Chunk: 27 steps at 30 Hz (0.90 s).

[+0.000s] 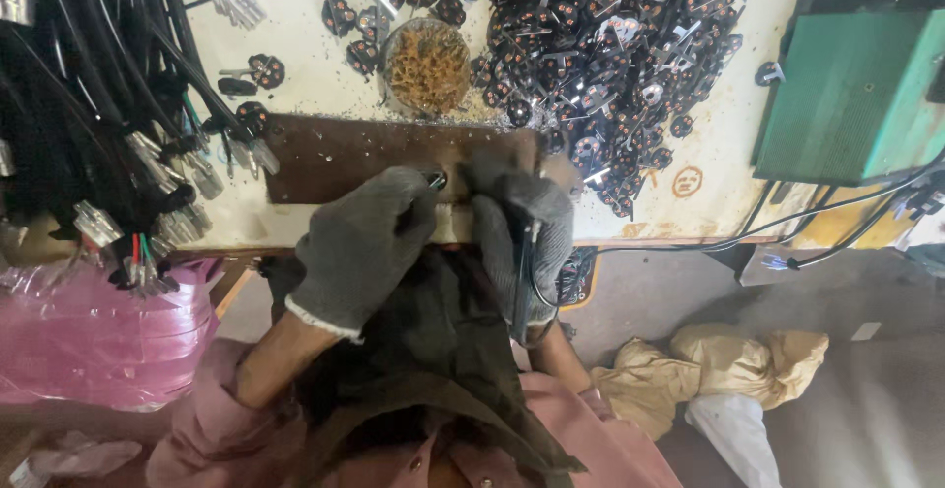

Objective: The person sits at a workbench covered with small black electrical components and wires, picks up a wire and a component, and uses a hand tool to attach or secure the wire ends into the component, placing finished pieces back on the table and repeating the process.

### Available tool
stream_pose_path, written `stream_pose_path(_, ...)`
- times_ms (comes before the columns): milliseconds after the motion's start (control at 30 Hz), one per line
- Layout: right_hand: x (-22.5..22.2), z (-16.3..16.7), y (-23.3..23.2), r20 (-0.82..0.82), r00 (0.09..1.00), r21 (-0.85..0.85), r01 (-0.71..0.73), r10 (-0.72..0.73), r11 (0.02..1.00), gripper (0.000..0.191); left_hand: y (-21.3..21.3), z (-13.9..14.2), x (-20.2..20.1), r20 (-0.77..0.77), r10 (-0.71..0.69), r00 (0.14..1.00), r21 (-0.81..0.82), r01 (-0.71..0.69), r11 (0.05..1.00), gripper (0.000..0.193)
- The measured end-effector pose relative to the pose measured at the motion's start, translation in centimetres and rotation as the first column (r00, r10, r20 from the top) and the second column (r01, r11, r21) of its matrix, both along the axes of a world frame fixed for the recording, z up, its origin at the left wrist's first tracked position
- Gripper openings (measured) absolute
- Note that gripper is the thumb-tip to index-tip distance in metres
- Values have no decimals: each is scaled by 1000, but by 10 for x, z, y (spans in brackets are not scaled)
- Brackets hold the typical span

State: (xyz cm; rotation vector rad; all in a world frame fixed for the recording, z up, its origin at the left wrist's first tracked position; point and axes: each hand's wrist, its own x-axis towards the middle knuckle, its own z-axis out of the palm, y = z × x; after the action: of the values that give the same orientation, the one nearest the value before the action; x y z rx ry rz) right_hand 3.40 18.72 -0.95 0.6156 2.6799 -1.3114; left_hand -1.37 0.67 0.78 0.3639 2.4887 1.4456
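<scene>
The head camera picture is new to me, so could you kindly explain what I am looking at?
It comes from a camera worn on a person's head, looking down at their own gloved hands over a workbench. The left hand pinches a small dark part on a brown board. The right hand grips a dark tool with a cable, its tip hidden. Behind lie a heap of small black plug parts, a round dish of coppery bits, and black cables on the left. A green box sits on the right.
</scene>
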Motion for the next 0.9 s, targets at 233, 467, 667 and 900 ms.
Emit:
stream_pose_path(233,23,-28,9,-120,986,-431,-156,115,889,29,-11,1,13,615,68,786,297,-310,903,7)
stream_pose_path(467,14,-4,2,-118,960,113,-242,255,964,24,-14,-2,20,-127,45,991,200,-19,980,31)
stream_pose_path(667,8,5,0,-131,933,98,-325,336,941,23,-17,-8,22,4,6,1000,114,-7,993,21)
stream_pose_path(900,31,-32,17,-176,974,-186,-174,141,967,27,-22,1,17,98,-74,992,175,56,983,17)
